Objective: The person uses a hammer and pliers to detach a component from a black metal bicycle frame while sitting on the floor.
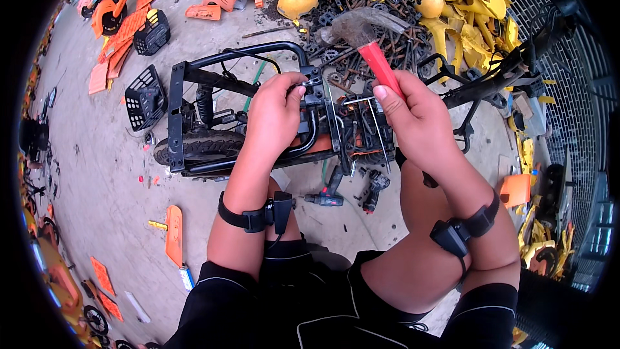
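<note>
Raised toward the camera, a claw hammer (369,42) with a red handle is held in the right hand (418,111), fingers wrapped and thumb laid along the grip. Its head is kept clear of the work, probably so that the swing is unobstructed. Just beside that hand, a slender metal rod (379,132) hangs or rests over the frame; its support cannot be determined.

Below, a black metal frame (175,113) with a fitted tyre (210,145) is positioned on the concrete floor (223,232), directly ahead of the seated person, presumably for access by both arms. Thumb and fingers of the left hand (276,108) are pinched narrow at a small metal fitting (312,82) on the frame; whether it is loose cannot be told.

Two power tools, a teal-and-black drill (323,200) and a dark driver (376,187), are laid near the frame, apparently within reach. Rusty bolts (413,44) and yellow panels (479,1) are heaped beyond, seemingly sorted by kind.

Markings on the drill and on a blue-and-white can (186,278) are too small to be read.
</note>
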`<action>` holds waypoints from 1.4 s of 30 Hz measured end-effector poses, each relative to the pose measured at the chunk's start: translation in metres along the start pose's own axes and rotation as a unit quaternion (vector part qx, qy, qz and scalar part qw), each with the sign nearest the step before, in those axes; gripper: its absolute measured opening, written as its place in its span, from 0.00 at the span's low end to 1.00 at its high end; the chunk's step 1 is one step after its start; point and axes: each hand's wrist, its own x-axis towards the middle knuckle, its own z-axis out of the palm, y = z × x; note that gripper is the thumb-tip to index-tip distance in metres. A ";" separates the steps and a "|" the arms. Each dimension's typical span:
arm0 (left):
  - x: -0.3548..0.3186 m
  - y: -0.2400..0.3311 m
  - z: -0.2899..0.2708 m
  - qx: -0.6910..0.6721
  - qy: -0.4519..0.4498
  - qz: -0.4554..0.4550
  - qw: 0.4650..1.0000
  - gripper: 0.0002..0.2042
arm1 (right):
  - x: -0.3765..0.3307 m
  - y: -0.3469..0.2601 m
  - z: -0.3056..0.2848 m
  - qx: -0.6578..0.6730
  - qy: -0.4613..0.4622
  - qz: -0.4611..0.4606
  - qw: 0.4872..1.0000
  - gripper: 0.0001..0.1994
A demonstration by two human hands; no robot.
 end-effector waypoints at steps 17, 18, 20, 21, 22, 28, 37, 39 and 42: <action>0.001 0.000 0.000 0.001 -0.012 -0.008 1.000 0.08 | -0.004 -0.016 -0.017 0.018 0.000 0.003 1.000 0.12; 0.001 0.002 -0.001 0.004 -0.017 -0.014 1.000 0.09 | -0.003 -0.016 -0.016 0.022 -0.007 0.010 1.000 0.12; 0.002 0.005 -0.003 -0.009 -0.025 -0.005 1.000 0.09 | -0.002 -0.015 -0.014 0.027 -0.023 0.028 0.999 0.12; 0.002 0.007 -0.004 -0.017 -0.029 0.000 0.999 0.09 | -0.001 -0.011 -0.012 0.026 -0.031 0.040 0.998 0.11; 0.003 0.008 -0.004 -0.021 -0.023 0.006 0.999 0.09 | -0.001 -0.007 -0.010 0.026 -0.039 0.052 0.998 0.11; 0.001 0.005 0.000 -0.032 -0.026 -0.017 0.999 0.09 | 0.002 0.015 -0.004 -0.087 -0.069 0.004 0.994 0.13; 0.000 -0.003 0.003 -0.031 -0.032 -0.015 0.999 0.10 | 0.004 0.011 -0.001 -0.140 -0.080 0.035 0.986 0.13; 0.000 0.000 0.002 -0.044 -0.034 -0.027 0.998 0.10 | 0.003 0.010 0.000 -0.136 -0.086 0.047 0.986 0.13; 0.000 0.008 -0.002 -0.028 -0.044 -0.062 0.997 0.10 | 0.004 0.008 -0.001 -0.135 -0.093 0.048 0.985 0.13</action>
